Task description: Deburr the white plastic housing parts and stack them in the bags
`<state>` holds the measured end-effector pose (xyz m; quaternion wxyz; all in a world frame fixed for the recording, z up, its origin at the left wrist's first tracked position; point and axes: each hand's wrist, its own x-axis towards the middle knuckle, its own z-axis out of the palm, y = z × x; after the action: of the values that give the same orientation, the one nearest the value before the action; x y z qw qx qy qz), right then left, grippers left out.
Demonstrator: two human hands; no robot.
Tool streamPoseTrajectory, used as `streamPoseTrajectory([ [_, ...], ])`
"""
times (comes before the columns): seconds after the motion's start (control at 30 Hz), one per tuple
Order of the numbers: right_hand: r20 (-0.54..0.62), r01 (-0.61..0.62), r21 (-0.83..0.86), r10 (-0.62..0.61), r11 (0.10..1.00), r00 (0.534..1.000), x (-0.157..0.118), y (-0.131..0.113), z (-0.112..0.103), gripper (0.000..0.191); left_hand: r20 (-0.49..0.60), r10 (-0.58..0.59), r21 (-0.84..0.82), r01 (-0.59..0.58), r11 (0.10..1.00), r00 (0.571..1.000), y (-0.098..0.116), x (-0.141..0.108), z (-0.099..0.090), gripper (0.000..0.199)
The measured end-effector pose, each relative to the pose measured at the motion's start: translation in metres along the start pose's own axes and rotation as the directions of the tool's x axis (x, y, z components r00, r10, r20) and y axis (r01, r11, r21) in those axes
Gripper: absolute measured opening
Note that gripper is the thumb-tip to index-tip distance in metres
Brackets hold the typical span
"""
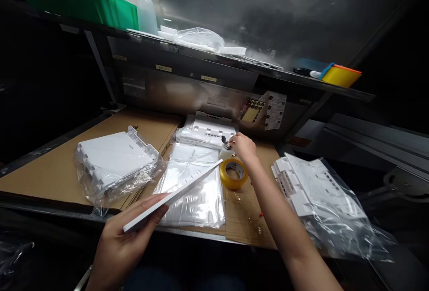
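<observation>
My left hand (129, 239) grips a thin white plastic panel (182, 191) by its near end, thumb below and fingers above. The panel is tilted nearly edge-on above a stack of clear plastic bags (201, 210). My right hand (243, 148) reaches to the back of the bench, fingers pinched together at the top of a small whitish bottle (225, 153) with a dark, shiny flip lid (225, 141). Whatever sits between those fingertips is too small to make out. Just in front of the bottle lies a roll of yellow tape (233, 175).
Bagged white plastic parts lie at left (117, 157) and right (325, 188); more white panels (214, 125) are stacked behind the bags. Cardboard (40, 170) covers the bench. A shelf above holds a green bin (100, 7), a squeeze bottle (146, 11) and a yellow box (340, 76).
</observation>
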<state>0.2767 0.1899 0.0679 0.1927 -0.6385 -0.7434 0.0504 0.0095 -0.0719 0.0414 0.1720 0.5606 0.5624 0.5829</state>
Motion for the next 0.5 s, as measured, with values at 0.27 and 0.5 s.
streamPoseTrajectory([
  [0.27,-0.002,0.005,0.000,-0.005,1.000,1.000,0.002,0.003,-0.001,0.013,-0.098,0.053,-0.062,-0.059,0.996,0.994,-0.007,0.001,0.008,0.027],
  [0.5,-0.260,0.151,0.316,-0.068,0.937,0.963,-0.075,-0.046,-0.019,0.032,-0.079,0.202,0.002,-0.203,0.979,0.976,-0.011,0.000,0.013,0.036],
])
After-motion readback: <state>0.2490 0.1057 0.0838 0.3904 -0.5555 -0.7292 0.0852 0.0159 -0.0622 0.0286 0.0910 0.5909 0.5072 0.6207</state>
